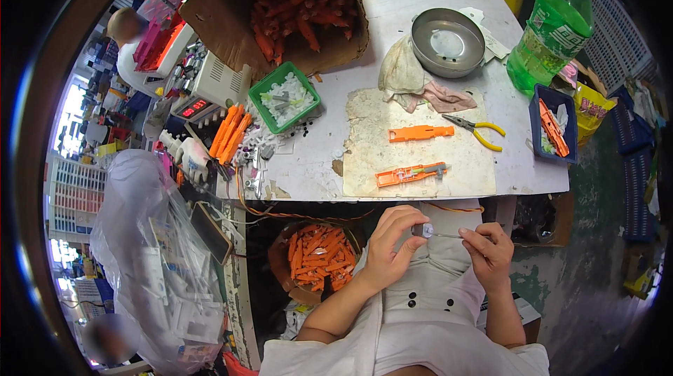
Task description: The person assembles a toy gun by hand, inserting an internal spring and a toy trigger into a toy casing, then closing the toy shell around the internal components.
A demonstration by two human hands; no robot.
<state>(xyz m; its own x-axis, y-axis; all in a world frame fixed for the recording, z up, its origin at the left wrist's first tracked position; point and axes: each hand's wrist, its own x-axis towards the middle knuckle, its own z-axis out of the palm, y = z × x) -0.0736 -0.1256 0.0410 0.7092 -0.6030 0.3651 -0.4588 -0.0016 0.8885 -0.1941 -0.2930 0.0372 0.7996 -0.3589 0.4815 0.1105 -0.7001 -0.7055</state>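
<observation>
My left hand is closed, pinching a small grey cylindrical part with a pale end between thumb and fingertips. From the other side my right hand grips a thin metal rod-like tool, and its tip meets the part or lies very close to it. Both hands are over my lap, just before the table edge. On a worn board beyond them lie an orange plastic housing half with small parts in it and a plain orange housing half. Yellow-handled pliers rest beside these.
A green basket of small white parts stands left of the board, near a cardboard box of orange pieces. A metal bowl, cloth, green bottle and blue bin are further right. Below sits another box of orange housings.
</observation>
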